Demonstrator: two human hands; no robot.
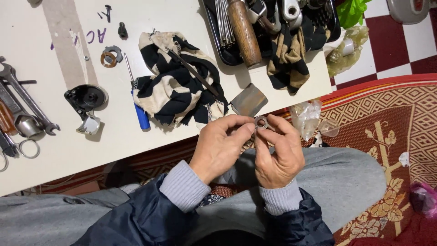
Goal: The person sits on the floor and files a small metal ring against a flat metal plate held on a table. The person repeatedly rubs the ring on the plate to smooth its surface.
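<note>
From my feed, both hands are pinching a small metal ring (261, 121) just off the near edge of the white table (68, 150), above the lap. Left hand (220, 145) and right hand (277, 152) each have fingertips closed on its rim. I'd guess it's light, rigid and slick, so gripping the outer edge makes sense. Purple marker lettering (93, 35) sits far left on the table; crinkly clear plastic bags (306, 116) lie right.

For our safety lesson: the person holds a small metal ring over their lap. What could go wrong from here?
1. The small metal ring, pinched only by fingertips of the left hand and right hand, could slip onto the patterned rug and be hard to spot.
2. The metal sheet overhangs the table edge and might fall.
</note>
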